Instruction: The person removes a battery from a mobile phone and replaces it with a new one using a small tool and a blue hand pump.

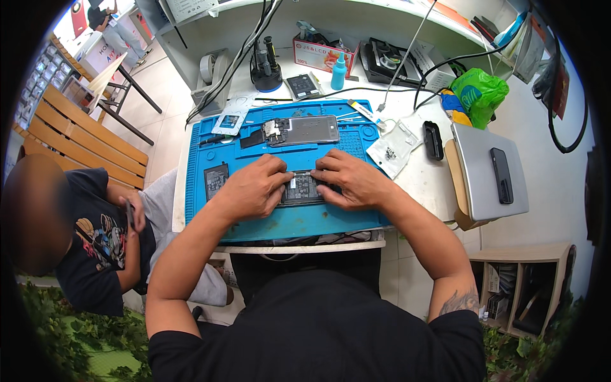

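Note:
A black phone battery (301, 190) with pale print lies sideways on the blue repair mat (254, 232), between my hands. My left hand (256, 186) is closed, with thumb and fingertips pinching the battery's left end. My right hand (353, 181) bends over its right end, fingertips on the upper edge and thumb on the lower, hiding that end. Just beyond lies an opened phone (312, 130) with bare grey metal and exposed parts at its left. A second black battery (216, 179) rests left of my left hand.
Behind the mat stand a blue bottle (338, 71), a dark tool holder (265, 75) and a red-white box (323, 56). At right are a clear bag of small parts (396, 151), a black case (433, 141) and a laptop (484, 159) bearing a phone (501, 176). A seated person (102, 235) is at left.

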Demonstrator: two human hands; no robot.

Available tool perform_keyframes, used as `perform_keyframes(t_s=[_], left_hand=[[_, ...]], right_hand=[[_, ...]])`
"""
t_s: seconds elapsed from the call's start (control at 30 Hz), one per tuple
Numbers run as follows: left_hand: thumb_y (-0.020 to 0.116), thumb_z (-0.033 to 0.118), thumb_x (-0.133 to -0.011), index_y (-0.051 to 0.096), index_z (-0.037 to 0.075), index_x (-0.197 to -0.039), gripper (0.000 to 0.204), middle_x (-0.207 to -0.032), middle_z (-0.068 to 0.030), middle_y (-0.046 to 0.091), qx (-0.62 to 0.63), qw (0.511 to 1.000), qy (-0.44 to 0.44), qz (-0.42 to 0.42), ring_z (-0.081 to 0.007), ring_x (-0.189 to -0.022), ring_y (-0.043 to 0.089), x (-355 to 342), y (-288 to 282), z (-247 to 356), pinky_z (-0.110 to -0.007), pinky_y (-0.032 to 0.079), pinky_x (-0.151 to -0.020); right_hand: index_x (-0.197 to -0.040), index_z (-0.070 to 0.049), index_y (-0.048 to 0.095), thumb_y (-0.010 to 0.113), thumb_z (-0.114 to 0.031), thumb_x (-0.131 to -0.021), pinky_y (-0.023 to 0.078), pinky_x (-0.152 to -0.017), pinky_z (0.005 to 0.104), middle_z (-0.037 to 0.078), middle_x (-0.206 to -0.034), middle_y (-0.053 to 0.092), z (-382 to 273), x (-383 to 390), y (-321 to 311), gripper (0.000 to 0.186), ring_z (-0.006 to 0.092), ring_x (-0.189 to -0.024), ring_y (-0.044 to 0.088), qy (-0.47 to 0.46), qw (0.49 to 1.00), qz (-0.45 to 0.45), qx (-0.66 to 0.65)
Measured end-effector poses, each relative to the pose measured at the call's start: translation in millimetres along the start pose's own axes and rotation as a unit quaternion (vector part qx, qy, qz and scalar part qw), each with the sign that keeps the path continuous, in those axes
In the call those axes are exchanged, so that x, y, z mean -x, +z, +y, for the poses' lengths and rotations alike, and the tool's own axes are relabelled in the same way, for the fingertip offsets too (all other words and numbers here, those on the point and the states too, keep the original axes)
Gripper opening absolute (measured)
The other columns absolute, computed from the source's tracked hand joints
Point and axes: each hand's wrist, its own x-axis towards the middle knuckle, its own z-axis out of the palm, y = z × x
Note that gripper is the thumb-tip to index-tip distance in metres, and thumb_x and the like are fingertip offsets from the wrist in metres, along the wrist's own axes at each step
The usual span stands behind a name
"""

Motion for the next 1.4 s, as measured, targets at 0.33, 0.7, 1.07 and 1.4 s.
perform_keyframes(t_s=[0.33, 0.7, 1.07, 1.4], left_hand=[[0.100, 0.040, -0.077, 0.084, 0.000, -0.106, 0.052, -0.117, -0.0075, 0.073, 0.068, 0.991, -0.112, 0.021, -0.0270, -0.110, 0.069, -5, 3, 13, -0.039, 0.062, -0.088], [0.102, 0.033, -0.073, 0.085, 0.002, -0.100, 0.044, -0.112, -0.0050, 0.075, 0.106, 0.980, -0.159, 0.057, -0.0263, -0.111, 0.068, -5, 14, 7, -0.039, 0.060, -0.091], [0.089, 0.021, -0.089, 0.082, -0.003, -0.102, 0.028, -0.118, -0.0084, 0.076, -0.012, 0.998, 0.015, 0.055, -0.0292, -0.118, 0.067, -3, 17, 12, -0.042, 0.059, -0.099], [0.079, 0.015, -0.098, 0.076, -0.002, -0.102, 0.018, -0.117, -0.0091, 0.075, -0.007, 0.996, 0.079, -0.051, -0.0283, -0.112, 0.070, -9, 7, -2, -0.039, 0.062, -0.089]], right_hand=[[-0.111, -0.002, 0.083, 0.105, -0.044, -0.070, 0.057, -0.096, 0.0414, 0.010, -0.115, 0.073, -9, 4, 14, 0.062, 0.0293, -0.113, 0.065, 0.142, 0.984, 0.064, -0.085], [-0.107, -0.007, 0.085, 0.105, -0.037, -0.069, 0.057, -0.095, 0.0398, 0.008, -0.117, 0.073, -8, 4, 17, 0.052, 0.0265, -0.114, 0.065, 0.190, 0.971, 0.080, -0.122], [-0.134, -0.002, 0.072, 0.085, -0.025, -0.095, 0.048, -0.114, 0.0457, 0.014, -0.132, 0.071, -19, -2, 15, 0.046, 0.0350, -0.130, 0.061, 0.077, 0.996, 0.025, -0.046], [-0.166, -0.005, 0.049, 0.079, -0.023, -0.102, 0.048, -0.110, 0.0462, 0.016, -0.126, 0.073, -34, 2, 18, 0.073, 0.0349, -0.121, 0.064, 0.087, 0.995, -0.015, 0.036]])
